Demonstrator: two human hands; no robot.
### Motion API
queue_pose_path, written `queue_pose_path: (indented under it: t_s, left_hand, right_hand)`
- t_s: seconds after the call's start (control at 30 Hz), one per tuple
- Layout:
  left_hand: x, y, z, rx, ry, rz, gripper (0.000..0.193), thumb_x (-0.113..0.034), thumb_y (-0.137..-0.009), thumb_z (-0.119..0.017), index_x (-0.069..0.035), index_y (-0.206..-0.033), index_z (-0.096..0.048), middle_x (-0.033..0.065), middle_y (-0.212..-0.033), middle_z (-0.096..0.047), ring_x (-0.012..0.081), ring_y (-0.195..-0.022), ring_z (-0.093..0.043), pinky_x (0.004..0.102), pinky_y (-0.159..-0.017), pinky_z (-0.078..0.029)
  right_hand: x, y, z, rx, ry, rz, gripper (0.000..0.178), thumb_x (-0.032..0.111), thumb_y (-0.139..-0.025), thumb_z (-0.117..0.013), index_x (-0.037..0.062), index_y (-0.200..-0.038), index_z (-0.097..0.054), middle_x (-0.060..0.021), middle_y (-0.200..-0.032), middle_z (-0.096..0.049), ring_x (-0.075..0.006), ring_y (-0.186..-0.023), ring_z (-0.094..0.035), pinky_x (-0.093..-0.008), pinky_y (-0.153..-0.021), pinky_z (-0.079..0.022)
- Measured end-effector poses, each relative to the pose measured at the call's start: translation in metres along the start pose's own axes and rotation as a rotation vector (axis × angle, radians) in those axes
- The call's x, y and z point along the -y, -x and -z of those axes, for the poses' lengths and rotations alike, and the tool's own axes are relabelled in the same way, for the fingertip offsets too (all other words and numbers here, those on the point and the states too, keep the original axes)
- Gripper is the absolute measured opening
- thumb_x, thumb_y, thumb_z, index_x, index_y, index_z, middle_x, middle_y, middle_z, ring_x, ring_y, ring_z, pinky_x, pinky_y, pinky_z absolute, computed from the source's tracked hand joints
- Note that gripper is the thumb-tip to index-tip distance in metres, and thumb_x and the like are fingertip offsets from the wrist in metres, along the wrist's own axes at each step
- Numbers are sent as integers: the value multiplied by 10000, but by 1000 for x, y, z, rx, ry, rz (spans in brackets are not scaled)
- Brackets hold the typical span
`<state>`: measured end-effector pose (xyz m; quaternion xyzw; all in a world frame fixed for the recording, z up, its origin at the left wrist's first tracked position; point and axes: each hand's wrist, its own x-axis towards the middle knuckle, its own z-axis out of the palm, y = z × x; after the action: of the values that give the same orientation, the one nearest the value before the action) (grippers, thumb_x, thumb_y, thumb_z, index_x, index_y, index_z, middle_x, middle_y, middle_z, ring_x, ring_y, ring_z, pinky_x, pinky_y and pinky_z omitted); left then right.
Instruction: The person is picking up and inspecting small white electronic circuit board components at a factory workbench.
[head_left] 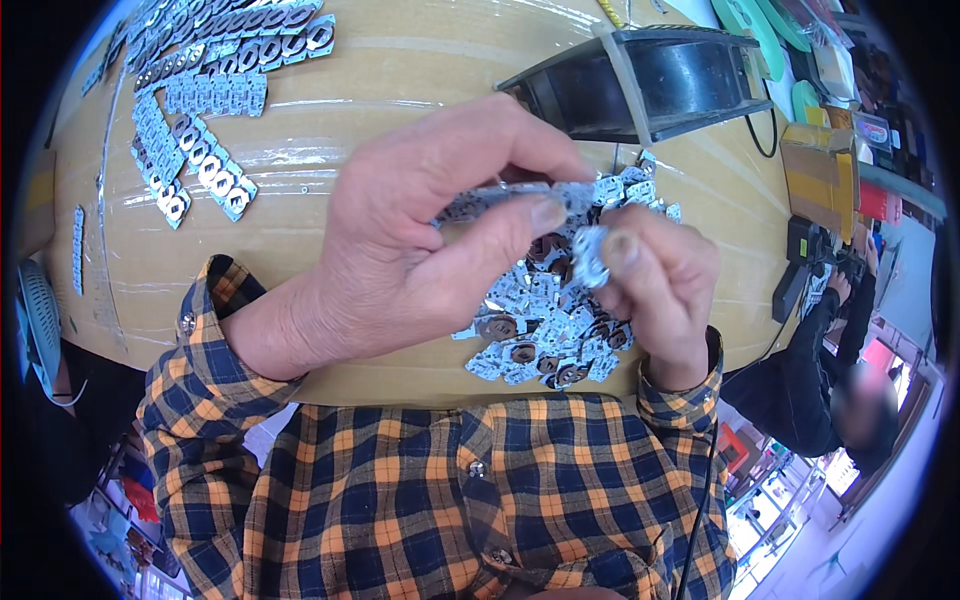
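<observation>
My left hand [400, 230] is closed, its thumb and fingers pinching a strip of small circuit boards [480, 204] above the table. Close beside it, my right hand [668, 268] pinches a single small circuit board [589, 256] between thumb and fingers. Its far edge is hidden by the fingers. Below both hands lies a loose pile of small pale circuit boards [545, 318], several with round brown parts. My hands cover the pile's upper middle.
Joined rows of circuit boards [215, 92] cover the table's far left. A lone narrow strip [78, 250] lies at the left edge. Beyond the pile stands a black square fan-like unit [690, 85]. A cardboard box [822, 180] and a co-worker's dark sleeve [805, 375] are at right.
</observation>
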<state>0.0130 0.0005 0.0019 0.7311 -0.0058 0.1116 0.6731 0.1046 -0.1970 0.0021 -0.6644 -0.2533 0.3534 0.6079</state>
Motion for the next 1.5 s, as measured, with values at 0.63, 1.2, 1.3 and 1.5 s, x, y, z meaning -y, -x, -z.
queue_pose_path:
  t_s: [0.63,1.2,1.3,1.5]
  left_hand:
    - [4,1,4,175,151,132,155,-11,-886,-630,42,-1031,-652,90,-916,-667,118,-808,-668,229,-714,-533]
    - [-7,-2,7,431,-25,-38,145,-23,-883,-640,43,-1010,-658,91,-874,-664,116,-691,-662,230,-579,-508]
    - [-9,4,3,362,52,121,158,-38,-899,-637,47,-1031,-646,91,-892,-672,117,-718,-678,218,-553,-502]
    - [-3,11,-11,111,396,435,190,-54,-931,-613,35,-1098,-606,104,-959,-678,136,-790,-697,203,-561,-525]
  right_hand:
    - [-2,0,-3,-1,455,339,136,68,-902,-643,-17,-796,-633,-86,-624,-548,-200,-498,-539,-315,-459,-403]
    - [8,0,14,305,97,93,187,92,-881,-701,1,-719,-689,-22,-564,-620,-60,-433,-564,-213,-378,-396]
    - [7,-1,11,272,312,272,200,97,-891,-691,4,-714,-686,-28,-546,-605,-58,-440,-568,-215,-382,-396]
    - [0,5,1,32,485,213,140,104,-899,-671,-21,-869,-615,-78,-629,-520,-204,-490,-547,-304,-448,-414]
